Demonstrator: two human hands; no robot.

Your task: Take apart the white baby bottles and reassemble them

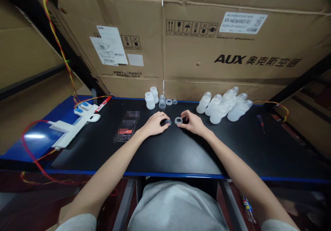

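Near the middle of the black table, my left hand point(156, 123) pinches a small clear nipple point(168, 122) between thumb and fingers. My right hand point(191, 122) grips a translucent ring point(178, 121) by its right side. A small gap separates the two parts. Behind them stand two open white bottles point(150, 101), a clear cap point(162, 102), another ring point(169, 102) and another nipple point(175, 101). Several capped bottles point(219, 113) are grouped beyond my right hand.
A phone point(126, 127) lies left of my left hand. Farther left are a white power strip point(74, 129) and a red marker point(103, 104). A screwdriver point(261, 123) lies at right. Large cardboard boxes point(191, 51) stand behind the table point(176, 155).
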